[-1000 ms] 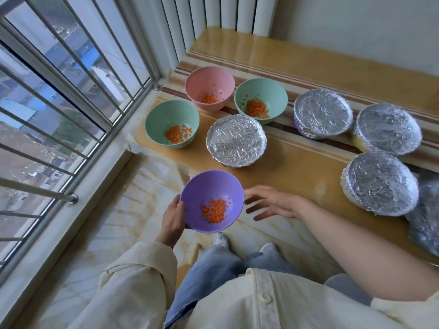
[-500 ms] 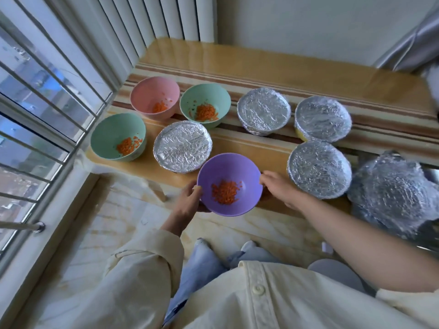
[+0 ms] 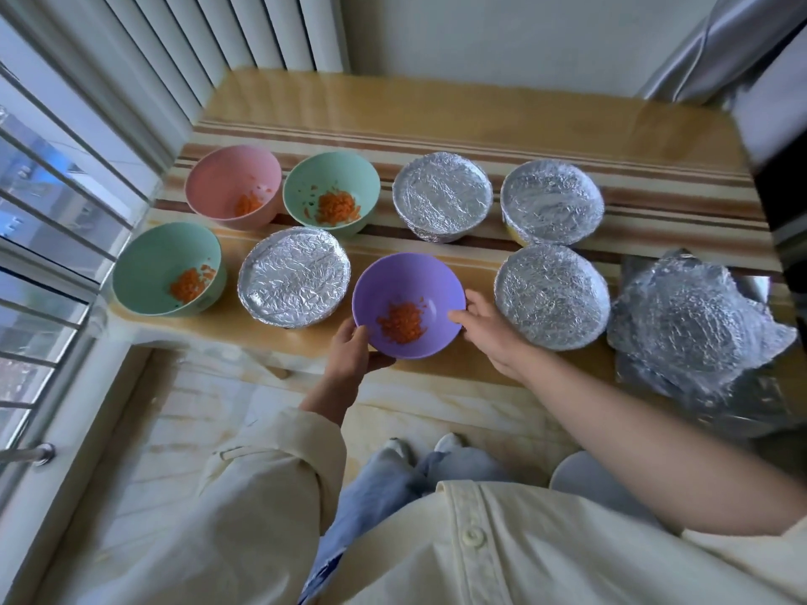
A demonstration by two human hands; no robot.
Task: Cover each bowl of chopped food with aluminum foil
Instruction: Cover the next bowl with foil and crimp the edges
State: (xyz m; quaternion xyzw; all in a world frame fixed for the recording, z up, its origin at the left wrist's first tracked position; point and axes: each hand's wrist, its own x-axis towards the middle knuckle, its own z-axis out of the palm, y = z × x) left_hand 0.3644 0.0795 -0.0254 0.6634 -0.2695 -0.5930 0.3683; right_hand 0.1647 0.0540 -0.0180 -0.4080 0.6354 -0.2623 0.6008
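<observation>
A purple bowl [image 3: 419,281] with chopped orange food sits at the front of the yellow ledge [image 3: 480,102]. My left hand [image 3: 351,355] grips its near left rim and underside. My right hand [image 3: 489,327] holds its right rim with curled fingers. Uncovered with orange bits stand a pink bowl [image 3: 227,181], a green bowl [image 3: 345,176] and a second green bowl [image 3: 153,259]. Foil tops several bowls: one [image 3: 294,277] left of the purple bowl, one [image 3: 551,294] right of it, and two behind, a middle one [image 3: 442,196] and a right one [image 3: 552,202].
A crumpled heap of aluminum foil [image 3: 694,325] lies at the right end of the ledge. Window bars [image 3: 48,220] run along the left. A white radiator [image 3: 227,32] stands at the back. My legs and feet [image 3: 419,447] are over the marble floor below.
The purple bowl moved from over the floor up and right to the ledge, between two foil-covered bowls. My right hand came in and took its right rim. The view shifted right.
</observation>
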